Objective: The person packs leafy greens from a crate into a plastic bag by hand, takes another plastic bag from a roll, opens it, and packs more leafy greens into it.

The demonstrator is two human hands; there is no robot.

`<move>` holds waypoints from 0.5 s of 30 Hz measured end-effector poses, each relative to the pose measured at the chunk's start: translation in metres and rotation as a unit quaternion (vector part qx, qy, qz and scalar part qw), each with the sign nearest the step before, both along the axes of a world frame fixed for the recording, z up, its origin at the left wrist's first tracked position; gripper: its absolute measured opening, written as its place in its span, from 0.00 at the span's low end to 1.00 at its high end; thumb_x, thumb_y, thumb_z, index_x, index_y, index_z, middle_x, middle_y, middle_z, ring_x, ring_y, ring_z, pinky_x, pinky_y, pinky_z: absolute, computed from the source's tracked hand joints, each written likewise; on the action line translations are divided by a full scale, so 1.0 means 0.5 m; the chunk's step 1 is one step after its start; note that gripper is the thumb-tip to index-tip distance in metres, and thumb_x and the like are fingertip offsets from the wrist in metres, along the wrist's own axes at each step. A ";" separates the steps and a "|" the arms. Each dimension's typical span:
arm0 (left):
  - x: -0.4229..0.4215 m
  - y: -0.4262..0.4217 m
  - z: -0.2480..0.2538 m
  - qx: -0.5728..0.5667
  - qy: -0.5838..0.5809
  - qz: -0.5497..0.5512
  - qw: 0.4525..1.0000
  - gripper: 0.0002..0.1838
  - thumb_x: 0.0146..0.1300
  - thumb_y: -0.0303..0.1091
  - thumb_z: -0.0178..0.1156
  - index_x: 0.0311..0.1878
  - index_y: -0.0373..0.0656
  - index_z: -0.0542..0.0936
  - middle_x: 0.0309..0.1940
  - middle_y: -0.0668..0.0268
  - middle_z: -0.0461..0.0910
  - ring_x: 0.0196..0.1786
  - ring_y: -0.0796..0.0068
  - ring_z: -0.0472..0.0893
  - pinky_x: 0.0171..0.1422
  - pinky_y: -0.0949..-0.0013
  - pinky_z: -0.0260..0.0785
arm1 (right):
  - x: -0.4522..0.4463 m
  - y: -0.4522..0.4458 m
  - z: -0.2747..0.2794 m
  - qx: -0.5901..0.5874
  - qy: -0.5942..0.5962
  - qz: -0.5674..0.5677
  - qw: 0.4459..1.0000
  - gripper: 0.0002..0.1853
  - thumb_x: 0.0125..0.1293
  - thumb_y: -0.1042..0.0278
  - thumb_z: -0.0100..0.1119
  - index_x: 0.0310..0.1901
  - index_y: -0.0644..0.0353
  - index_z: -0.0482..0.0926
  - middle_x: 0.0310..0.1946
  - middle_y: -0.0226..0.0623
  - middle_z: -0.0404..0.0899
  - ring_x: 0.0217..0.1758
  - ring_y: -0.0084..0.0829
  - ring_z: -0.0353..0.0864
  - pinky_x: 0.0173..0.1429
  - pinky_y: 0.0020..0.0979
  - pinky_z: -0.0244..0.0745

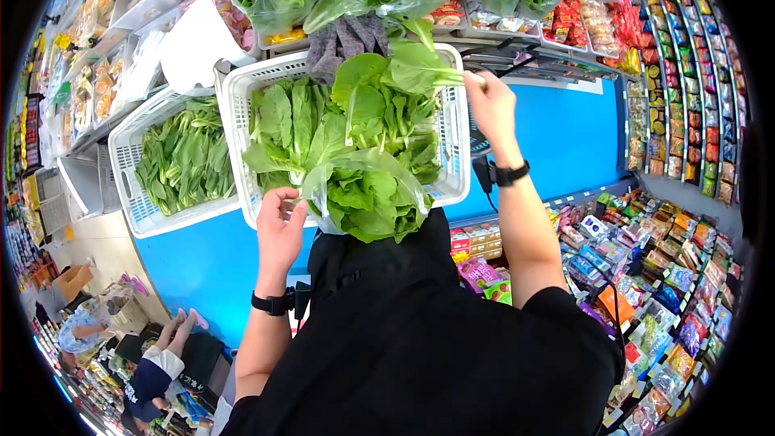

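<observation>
Shop shelves (686, 81), right hand (492, 111) pinching leaf stalk (450, 77), left hand (281, 224) half-curled

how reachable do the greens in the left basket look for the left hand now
Probably yes: the left hand is close, and those greens lie uncovered in the left basket, with only a corner of the middle basket between.

There are two vegetable baskets (458, 141) (182, 224), two wrist straps (272, 304) (511, 175) and the wearer's two hands (280, 226) (494, 109).

Leafy stalk (420, 70) in right grip (494, 109)
</observation>
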State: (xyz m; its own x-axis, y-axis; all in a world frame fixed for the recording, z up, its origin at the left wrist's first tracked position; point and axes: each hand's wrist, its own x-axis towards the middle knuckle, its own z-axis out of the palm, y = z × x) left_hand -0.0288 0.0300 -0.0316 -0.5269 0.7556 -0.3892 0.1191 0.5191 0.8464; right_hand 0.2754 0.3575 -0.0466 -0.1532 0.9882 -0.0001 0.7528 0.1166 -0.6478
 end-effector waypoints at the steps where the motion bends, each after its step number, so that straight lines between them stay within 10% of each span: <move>1: 0.002 0.011 0.014 0.004 -0.004 0.001 1.000 0.10 0.76 0.28 0.67 0.57 0.40 0.81 0.37 0.74 0.79 0.38 0.85 0.74 0.44 0.76 0.69 | 0.022 -0.008 0.015 -0.043 0.051 -0.036 0.997 0.20 0.79 0.50 0.67 0.43 0.63 0.87 0.30 0.41 0.87 0.32 0.35 0.85 0.38 0.37 0.76; 3: 0.010 0.036 0.039 0.050 -0.012 -0.048 0.998 0.10 0.75 0.27 0.68 0.55 0.40 0.81 0.36 0.74 0.78 0.38 0.85 0.74 0.44 0.75 0.69 | 0.057 -0.035 0.054 -0.111 0.175 -0.092 0.974 0.22 0.83 0.49 0.63 0.38 0.61 0.87 0.26 0.29 0.84 0.28 0.15 0.76 0.32 0.26 0.68; 12: 0.140 0.195 0.093 0.166 -0.180 -0.208 0.947 0.20 0.83 0.36 0.62 0.70 0.36 0.83 0.64 0.63 0.89 0.62 0.68 0.86 0.70 0.63 0.77 | -0.043 -0.253 0.098 -0.511 0.656 -0.047 0.554 0.30 0.88 0.34 0.46 0.38 0.52 0.82 0.34 0.30 0.85 0.35 0.29 0.83 0.41 0.32 0.76; 15: 0.169 0.242 0.085 0.241 -0.171 -0.215 0.931 0.18 0.84 0.38 0.61 0.66 0.35 0.85 0.55 0.62 0.92 0.55 0.71 0.88 0.63 0.64 0.80 | -0.136 -0.309 0.149 -0.560 0.594 -0.179 0.549 0.32 0.87 0.30 0.43 0.46 0.52 0.83 0.33 0.28 0.84 0.35 0.31 0.84 0.39 0.33 0.75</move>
